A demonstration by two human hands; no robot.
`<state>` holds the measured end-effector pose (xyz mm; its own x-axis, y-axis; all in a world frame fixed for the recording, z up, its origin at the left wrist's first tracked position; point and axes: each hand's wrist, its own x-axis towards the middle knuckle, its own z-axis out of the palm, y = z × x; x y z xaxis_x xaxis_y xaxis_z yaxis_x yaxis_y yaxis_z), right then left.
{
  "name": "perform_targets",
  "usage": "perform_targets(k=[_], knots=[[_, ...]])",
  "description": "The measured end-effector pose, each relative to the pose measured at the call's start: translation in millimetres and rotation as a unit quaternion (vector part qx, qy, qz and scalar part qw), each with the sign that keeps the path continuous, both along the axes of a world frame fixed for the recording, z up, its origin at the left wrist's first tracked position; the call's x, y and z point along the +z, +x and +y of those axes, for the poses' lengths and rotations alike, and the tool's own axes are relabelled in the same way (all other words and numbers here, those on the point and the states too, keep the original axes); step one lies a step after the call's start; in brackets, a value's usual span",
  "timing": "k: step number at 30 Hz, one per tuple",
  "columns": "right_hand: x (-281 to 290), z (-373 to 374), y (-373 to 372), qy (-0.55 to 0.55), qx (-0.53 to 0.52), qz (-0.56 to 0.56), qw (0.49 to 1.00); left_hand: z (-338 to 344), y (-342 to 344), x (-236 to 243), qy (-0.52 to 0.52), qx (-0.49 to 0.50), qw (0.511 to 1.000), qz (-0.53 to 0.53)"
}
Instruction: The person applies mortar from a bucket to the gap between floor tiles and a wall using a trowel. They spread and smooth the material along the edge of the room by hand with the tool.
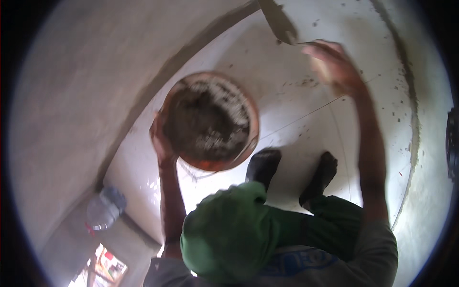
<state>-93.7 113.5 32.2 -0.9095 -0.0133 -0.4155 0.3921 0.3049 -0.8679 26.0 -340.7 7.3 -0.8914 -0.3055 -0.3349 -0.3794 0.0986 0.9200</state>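
Note:
My left hand [160,139] grips the left side of an orange-brown bucket [254,115] by its rim and wall; part of the fingers is hidden. Wet grey mortar [201,117] lies in the bucket, with paler crusted patches toward its far right side. Out to the far right, my right hand [333,66] is closed round the handle of a trowel [278,21], slightly blurred by motion. The trowel's long grey blade points away to the upper left, above the floor and apart from the bucket.
White floor tiles [306,138] carry mortar spatters. A dark mortar band [177,55] runs along the foot of the left wall; another [412,105] borders the right. My dark-covered feet [264,165] stand near the bucket. A clear plastic bottle [106,208] is at lower left.

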Motion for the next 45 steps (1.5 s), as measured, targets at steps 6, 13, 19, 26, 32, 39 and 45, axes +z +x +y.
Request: perform_targets(k=[6,13,19,26,32,39,45], knots=[[149.3,-15.6,30.9,0.267,0.444,-0.028,0.855,32.9,6.9,33.1,0.182,0.075,0.98,0.008],[116.6,-75.2,70.0,0.303,0.527,0.029,0.793,81.1,10.7,37.0,0.107,0.085,0.983,0.126],[107.6,-80.1,82.2,0.135,0.51,0.016,0.85,63.8,23.6,55.9,0.118,0.107,0.984,0.074],[81.0,-48.2,89.7,0.07,0.324,-0.006,0.943,12.7,39.7,15.0,-0.048,0.017,0.991,0.124],[5.2,-37.0,70.0,-0.132,-0.003,-0.077,0.988,14.7,41.5,2.6,0.214,0.091,0.972,0.028],[-24.1,-63.8,58.9,-0.127,-0.465,0.092,0.872,4.2,49.3,-14.9,0.052,0.129,0.99,-0.026],[-96.3,-83.3,-20.4,0.125,-0.574,0.258,0.767,5.4,43.9,-21.2,-0.035,0.111,0.992,0.052]])
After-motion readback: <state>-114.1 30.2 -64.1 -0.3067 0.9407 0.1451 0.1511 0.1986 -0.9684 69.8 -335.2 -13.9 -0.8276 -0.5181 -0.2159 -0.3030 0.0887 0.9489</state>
